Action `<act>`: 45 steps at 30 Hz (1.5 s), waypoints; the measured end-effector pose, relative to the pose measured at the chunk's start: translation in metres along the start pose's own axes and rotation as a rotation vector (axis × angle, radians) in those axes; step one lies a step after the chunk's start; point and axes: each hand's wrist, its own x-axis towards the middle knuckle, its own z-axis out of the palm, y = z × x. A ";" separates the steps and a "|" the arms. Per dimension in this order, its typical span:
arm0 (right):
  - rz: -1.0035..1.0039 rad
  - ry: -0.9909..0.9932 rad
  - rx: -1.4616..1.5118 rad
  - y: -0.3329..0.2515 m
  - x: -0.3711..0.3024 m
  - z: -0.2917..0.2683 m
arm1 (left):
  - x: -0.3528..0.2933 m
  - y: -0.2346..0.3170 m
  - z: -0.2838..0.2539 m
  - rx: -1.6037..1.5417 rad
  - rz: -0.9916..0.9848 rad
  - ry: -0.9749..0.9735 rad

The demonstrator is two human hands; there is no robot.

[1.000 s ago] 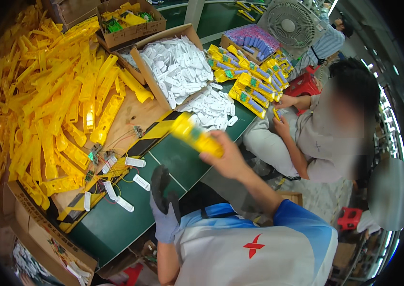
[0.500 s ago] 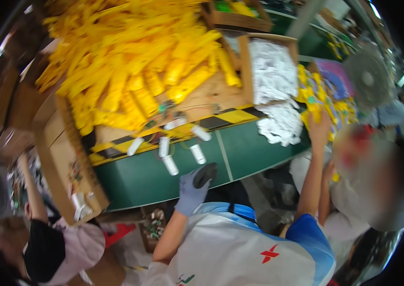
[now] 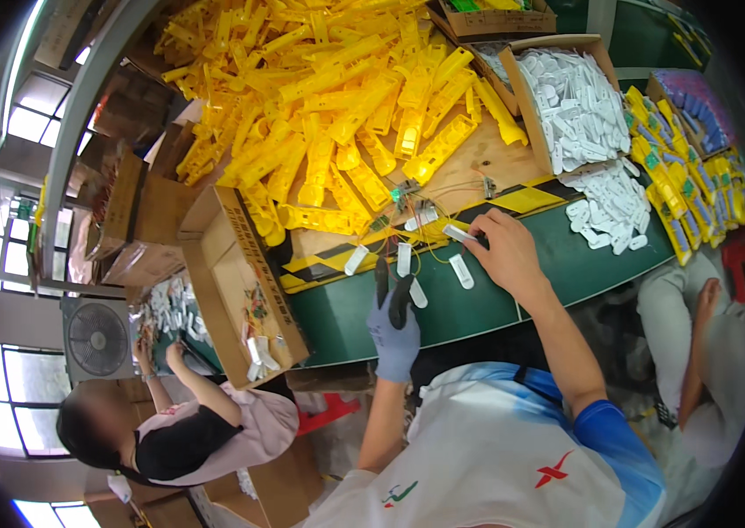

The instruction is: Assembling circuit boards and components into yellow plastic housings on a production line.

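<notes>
My left hand (image 3: 394, 324), in a grey glove with dark fingertips, is at the near side of a cluster of white plastic pieces. Its thumb and forefinger are apart, close to an upright white piece (image 3: 404, 257) and another white piece (image 3: 418, 293). Bare, my right hand (image 3: 509, 255) pinches the end of a small white plastic piece (image 3: 459, 233) over the striped table edge. More white pieces (image 3: 461, 272) lie around, with thin wires and a small green circuit board (image 3: 397, 192) among them.
A large heap of yellow plastic shells (image 3: 328, 97) covers the wooden board. White parts fill a cardboard box (image 3: 531, 114) and spill out beside it. Yellow assemblies (image 3: 680, 189) lie far right. An open carton (image 3: 223, 282) stands left, near a seated person (image 3: 214, 431); another person sits at right.
My right hand has come left from the yellow assemblies to the white pieces and now pinches one. My left hand has moved up to the pieces. The view has shifted.
</notes>
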 end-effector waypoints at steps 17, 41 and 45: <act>-0.114 0.208 0.659 -0.031 0.108 -0.083 | -0.030 -0.018 0.013 -0.189 0.047 0.083; 0.132 0.435 1.495 0.045 -0.038 -0.045 | 0.199 0.036 0.077 0.756 0.329 -0.149; 0.126 0.385 1.213 0.034 -0.039 -0.067 | 0.182 0.060 0.037 0.653 0.579 0.014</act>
